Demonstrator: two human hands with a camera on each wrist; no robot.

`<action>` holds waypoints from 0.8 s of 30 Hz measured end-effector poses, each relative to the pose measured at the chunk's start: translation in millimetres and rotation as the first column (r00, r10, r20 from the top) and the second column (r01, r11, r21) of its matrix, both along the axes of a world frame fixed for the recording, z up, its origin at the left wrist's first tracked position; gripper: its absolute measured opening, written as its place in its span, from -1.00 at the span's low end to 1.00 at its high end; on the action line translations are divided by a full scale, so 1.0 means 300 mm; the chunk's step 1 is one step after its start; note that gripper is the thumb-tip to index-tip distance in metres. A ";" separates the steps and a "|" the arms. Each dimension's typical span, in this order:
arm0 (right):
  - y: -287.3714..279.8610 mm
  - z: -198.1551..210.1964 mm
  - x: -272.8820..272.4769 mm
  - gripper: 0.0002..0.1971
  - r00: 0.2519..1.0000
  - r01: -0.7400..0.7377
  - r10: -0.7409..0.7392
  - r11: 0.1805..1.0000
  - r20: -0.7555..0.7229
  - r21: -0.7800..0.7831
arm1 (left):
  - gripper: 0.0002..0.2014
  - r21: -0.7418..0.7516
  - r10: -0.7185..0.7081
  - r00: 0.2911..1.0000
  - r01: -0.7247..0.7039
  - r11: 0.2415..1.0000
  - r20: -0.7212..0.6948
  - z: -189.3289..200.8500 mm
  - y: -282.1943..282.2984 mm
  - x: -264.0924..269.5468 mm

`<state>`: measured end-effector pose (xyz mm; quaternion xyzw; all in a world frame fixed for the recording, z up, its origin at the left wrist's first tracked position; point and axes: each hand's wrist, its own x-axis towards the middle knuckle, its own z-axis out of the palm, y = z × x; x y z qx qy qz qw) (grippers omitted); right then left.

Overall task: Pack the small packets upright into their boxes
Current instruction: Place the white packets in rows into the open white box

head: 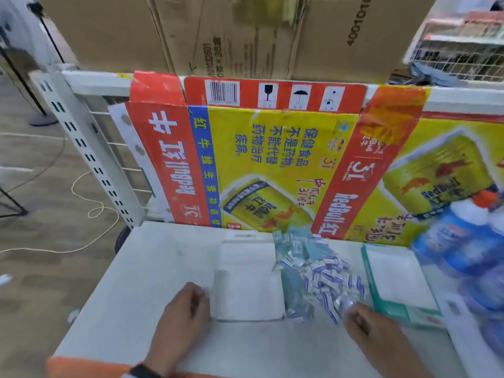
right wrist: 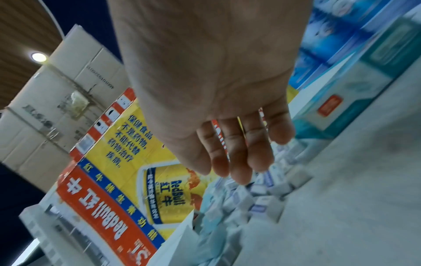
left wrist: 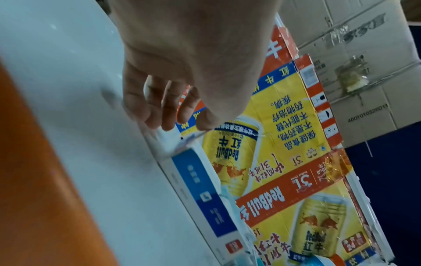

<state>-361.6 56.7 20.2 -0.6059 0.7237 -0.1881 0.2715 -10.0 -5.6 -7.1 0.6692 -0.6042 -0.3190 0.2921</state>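
Note:
An open white box (head: 248, 279) lies in the middle of the white table (head: 131, 290); its side is blue in the left wrist view (left wrist: 200, 194). Right of it lies a heap of several small blue-and-white packets (head: 313, 268) (right wrist: 257, 196). A teal-edged box (head: 395, 279) (right wrist: 341, 100) lies beyond the heap. My left hand (head: 200, 297) (left wrist: 182, 122) sits at the white box's left flap, fingers loosely curled, with nothing seen in them. My right hand (head: 351, 309) (right wrist: 230, 171) reaches with straight fingers over the near end of the heap.
A flattened red and yellow Red Bull carton (head: 272, 159) stands as a wall along the table's back. Blue shrink-wrapped packs (head: 463, 249) crowd the right side. A white slotted shelf post (head: 90, 148) rises at the left, brown cartons (head: 218, 34) behind.

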 end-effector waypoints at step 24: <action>-0.172 -0.018 0.173 -0.64 0.898 -0.328 0.337 0.941 -0.284 0.080 | -0.84 -0.113 -0.032 0.993 0.045 0.993 0.111 -0.055 -0.085 -0.068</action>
